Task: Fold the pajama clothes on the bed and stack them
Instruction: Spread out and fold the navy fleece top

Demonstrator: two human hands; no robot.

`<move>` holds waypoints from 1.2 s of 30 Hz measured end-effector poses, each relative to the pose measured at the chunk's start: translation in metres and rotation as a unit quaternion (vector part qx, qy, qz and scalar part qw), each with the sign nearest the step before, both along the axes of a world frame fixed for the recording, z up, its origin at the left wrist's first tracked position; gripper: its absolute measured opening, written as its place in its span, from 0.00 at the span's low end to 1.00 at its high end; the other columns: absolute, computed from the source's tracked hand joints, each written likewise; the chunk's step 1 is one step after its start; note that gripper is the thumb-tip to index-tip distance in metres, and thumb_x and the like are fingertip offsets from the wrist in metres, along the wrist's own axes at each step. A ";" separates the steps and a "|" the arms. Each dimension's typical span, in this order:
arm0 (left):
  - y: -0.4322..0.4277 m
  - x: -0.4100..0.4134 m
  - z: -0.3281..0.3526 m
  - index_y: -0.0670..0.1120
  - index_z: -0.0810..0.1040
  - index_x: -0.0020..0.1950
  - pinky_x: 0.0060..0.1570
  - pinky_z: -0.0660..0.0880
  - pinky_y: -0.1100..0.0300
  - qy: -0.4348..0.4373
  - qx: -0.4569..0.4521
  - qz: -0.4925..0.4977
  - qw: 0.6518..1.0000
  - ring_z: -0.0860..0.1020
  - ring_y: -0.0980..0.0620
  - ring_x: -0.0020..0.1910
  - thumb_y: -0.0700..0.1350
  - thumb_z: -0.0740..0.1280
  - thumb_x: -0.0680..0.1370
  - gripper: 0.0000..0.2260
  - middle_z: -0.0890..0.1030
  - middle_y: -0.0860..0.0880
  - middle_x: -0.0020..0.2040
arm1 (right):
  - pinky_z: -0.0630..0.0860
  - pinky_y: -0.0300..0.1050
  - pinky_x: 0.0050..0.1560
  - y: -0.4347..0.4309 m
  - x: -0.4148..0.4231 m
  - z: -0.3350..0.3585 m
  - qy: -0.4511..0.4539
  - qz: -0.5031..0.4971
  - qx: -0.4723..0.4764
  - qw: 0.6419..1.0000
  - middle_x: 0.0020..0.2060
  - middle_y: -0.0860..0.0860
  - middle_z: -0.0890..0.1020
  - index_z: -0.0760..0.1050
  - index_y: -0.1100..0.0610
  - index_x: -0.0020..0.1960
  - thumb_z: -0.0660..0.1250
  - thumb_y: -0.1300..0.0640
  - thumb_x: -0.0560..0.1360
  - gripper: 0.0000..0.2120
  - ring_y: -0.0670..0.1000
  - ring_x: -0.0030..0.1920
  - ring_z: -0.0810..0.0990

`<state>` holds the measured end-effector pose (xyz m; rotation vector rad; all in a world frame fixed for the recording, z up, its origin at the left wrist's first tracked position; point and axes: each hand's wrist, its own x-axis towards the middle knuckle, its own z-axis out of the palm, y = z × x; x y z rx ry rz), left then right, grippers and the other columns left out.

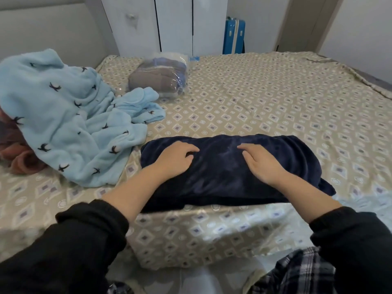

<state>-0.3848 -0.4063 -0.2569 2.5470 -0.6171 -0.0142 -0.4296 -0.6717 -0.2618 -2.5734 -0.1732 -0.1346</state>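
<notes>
The light blue pajamas lie heaped at ten o'clock, nearest the left hand. The folded dark blue pajama lies under both hands, long from nine to three o'clock. The right hand rests flat too. All fingers are loose and grip nothing.

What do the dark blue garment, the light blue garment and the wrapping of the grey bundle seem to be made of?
Dark blue garment: probably plush fleece or velour; soft sheen, patchy shading on the pile.
Light blue garment: likely matte fleece; fuzzy surface, thick soft folds.
Wrapping: clear plastic film; glossy highlights, grey bundle visible through it.
</notes>
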 end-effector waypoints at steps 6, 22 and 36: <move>-0.003 0.089 0.016 0.52 0.53 0.79 0.72 0.59 0.52 0.216 0.178 -0.107 0.954 0.61 0.48 0.74 0.39 0.71 0.74 0.39 0.60 0.50 0.77 | 0.65 0.50 0.69 -0.025 0.081 0.035 0.236 0.081 -0.081 0.965 0.69 0.50 0.70 0.61 0.50 0.75 0.60 0.67 0.73 0.32 0.53 0.68 0.69; 0.030 0.153 -0.003 0.49 0.73 0.66 0.65 0.71 0.44 0.496 0.188 -0.154 0.834 0.78 0.45 0.61 0.41 0.78 0.67 0.30 0.81 0.48 0.61 | 0.71 0.43 0.52 -0.045 0.152 0.032 0.474 0.100 -0.264 0.834 0.59 0.51 0.80 0.76 0.55 0.63 0.75 0.61 0.70 0.22 0.52 0.55 0.77; 0.048 0.067 0.094 0.53 0.71 0.52 0.33 0.68 0.53 -0.295 0.127 0.054 0.945 0.77 0.43 0.39 0.54 0.64 0.72 0.11 0.78 0.51 0.42 | 0.67 0.49 0.44 -0.047 0.074 0.128 -0.178 -0.058 -0.355 0.916 0.43 0.54 0.77 0.74 0.55 0.49 0.70 0.51 0.68 0.13 0.58 0.46 0.74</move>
